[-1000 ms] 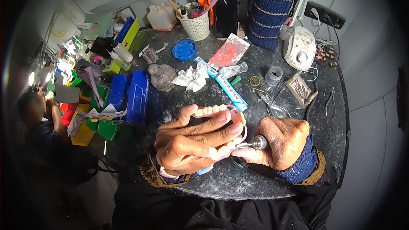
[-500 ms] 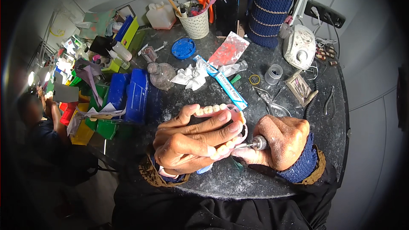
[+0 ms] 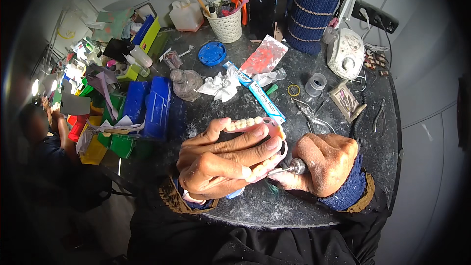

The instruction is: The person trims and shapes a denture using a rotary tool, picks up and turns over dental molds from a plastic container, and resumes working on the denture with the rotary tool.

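Note:
My left hand [image 3: 216,167] grips a pink denture plate with cream teeth [image 3: 272,126], its fingers curled across the middle of the arch. Low on the denture's right side, the thin tip of a metal rotary handpiece [image 3: 298,166] is at or very near the pink edge. My right hand [image 3: 326,167], dusted with white powder, is closed around that handpiece. Just beyond the denture lie a long blue-and-white paper packet [image 3: 262,99], crumpled white tissue [image 3: 221,86] and metal pliers [image 3: 314,120].
Coloured bins [image 3: 157,108] stack at the left, where a co-worker [image 3: 54,142] sits. A white basket of tools [image 3: 225,28], a blue knitted cylinder [image 3: 309,14], a white control unit [image 3: 344,54] and a power strip [image 3: 373,17] stand at the back of the dark, dusty worktop [image 3: 289,216].
The denture has shifted and tilted slightly upward in my left hand, its front rising a little. My right hand keeps the handpiece at its lower right side with little movement.

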Tool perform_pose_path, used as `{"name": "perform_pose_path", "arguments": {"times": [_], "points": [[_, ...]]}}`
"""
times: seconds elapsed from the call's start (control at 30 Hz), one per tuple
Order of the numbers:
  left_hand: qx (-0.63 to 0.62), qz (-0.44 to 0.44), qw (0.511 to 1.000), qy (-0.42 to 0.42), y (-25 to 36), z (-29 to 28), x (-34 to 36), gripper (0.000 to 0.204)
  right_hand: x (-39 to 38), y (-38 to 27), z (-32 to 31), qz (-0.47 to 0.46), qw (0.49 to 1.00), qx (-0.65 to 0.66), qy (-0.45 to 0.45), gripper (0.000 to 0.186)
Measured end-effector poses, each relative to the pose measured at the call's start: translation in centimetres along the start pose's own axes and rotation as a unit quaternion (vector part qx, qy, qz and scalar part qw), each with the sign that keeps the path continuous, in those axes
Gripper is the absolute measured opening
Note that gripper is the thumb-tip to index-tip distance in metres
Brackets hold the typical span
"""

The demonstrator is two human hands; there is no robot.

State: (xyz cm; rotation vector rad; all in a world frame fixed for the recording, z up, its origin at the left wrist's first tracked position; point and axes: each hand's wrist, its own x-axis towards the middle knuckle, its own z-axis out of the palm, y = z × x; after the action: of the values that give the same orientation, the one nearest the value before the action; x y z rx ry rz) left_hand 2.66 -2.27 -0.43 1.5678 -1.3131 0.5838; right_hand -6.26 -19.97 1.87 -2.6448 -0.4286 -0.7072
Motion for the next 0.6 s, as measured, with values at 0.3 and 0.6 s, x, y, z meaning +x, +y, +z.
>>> {"name": "perform_pose_path", "arguments": {"times": [0.3, 0.6], "points": [[0.024, 0.022, 0.999, 0.024, -0.33, 0.17, -0.19, 0.033, -0.01, -0.25, -0.10, 0.009, 1.000, -0.015, -0.007, 0.048], [0.076, 0.028, 0.997, -0.010, 0.05, -0.18, 0.16, 0.037, -0.04, -0.13, 0.16, 0.005, 1.000, -0.020, 0.019, 0.049]]}}
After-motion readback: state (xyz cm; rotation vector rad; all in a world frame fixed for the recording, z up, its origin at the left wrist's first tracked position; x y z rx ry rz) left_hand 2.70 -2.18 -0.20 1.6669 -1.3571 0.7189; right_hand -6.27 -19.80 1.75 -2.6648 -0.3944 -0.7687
